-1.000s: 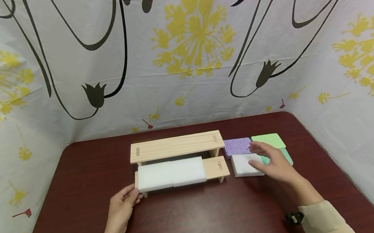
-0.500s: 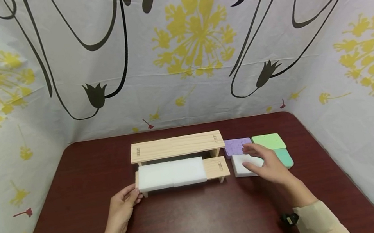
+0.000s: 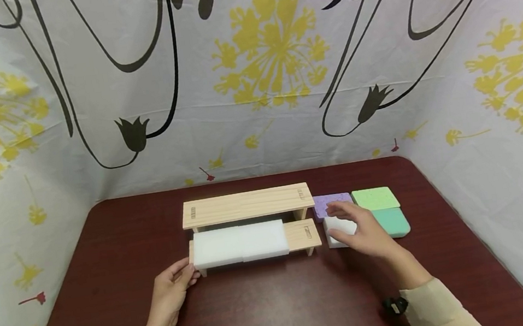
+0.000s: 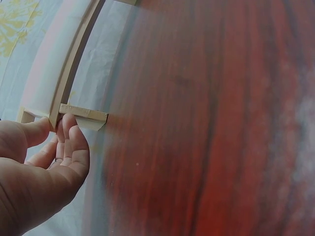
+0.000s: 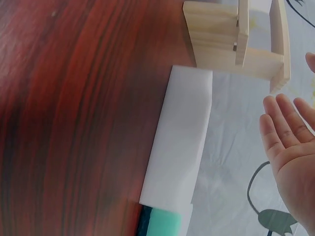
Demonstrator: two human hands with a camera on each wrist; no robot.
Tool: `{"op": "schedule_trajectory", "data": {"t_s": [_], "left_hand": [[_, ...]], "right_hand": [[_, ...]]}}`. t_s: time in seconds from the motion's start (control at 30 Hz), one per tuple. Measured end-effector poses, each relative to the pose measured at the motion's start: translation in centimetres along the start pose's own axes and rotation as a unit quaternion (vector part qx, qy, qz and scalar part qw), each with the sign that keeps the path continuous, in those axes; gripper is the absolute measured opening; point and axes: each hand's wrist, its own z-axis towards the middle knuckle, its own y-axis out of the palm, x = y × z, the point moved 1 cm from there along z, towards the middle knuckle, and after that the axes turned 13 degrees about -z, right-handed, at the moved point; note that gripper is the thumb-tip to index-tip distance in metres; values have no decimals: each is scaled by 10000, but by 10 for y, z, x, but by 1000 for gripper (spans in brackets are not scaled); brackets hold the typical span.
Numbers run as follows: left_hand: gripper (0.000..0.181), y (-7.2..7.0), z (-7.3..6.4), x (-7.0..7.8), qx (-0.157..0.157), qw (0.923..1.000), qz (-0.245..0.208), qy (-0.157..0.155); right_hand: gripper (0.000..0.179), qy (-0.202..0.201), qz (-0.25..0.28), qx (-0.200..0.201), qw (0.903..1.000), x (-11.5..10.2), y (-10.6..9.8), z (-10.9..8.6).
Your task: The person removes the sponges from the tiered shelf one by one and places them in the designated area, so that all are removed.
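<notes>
A two-tier wooden shelf [image 3: 247, 205] stands on the table, its lower step in front of the higher one. Two white melamine sponges, a left one [image 3: 216, 247] and a right one [image 3: 264, 239], lie side by side on the lower step, leaving its right end bare. My left hand [image 3: 172, 293] pinches the lower step's front left corner between thumb and fingers; the left wrist view shows the thumb [image 4: 37, 132] at the board's end. My right hand [image 3: 367, 233] hovers with fingers spread over another white sponge [image 3: 334, 226] on the table, partly hiding it.
Right of the shelf, a purple sponge [image 3: 330, 204], a light green sponge [image 3: 376, 199] and a teal sponge [image 3: 393, 221] lie close together beside the white one. The dark red table [image 3: 270, 305] is enclosed by patterned cloth [image 3: 259, 146].
My right hand has moved left, from above the teal and white sponges to over the white one, exposing more of the teal one. The left hand and shelf have stayed put.
</notes>
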Motion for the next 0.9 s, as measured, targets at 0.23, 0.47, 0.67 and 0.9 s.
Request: {"op": "schedule_trajectory", "data": {"t_s": [0.23,0.47,0.67,0.9], "left_hand": [[35,-1,0,0,-25,10000,-7,22],[35,-1,0,-1,-26,10000,-33,17],[36,-1,0,0,-47,10000,-2,30],[36,-1,-1,-1,-12,10000,11,17]], "right_hand": [[54,-121,105,-55,9999,-8,7,6],[55,-276,233,-131,9993,-25,8,11],[58,-338,258,-220,9989,-24,18,12],[56,-543,287,-240,9978,-30,26,15]]}}
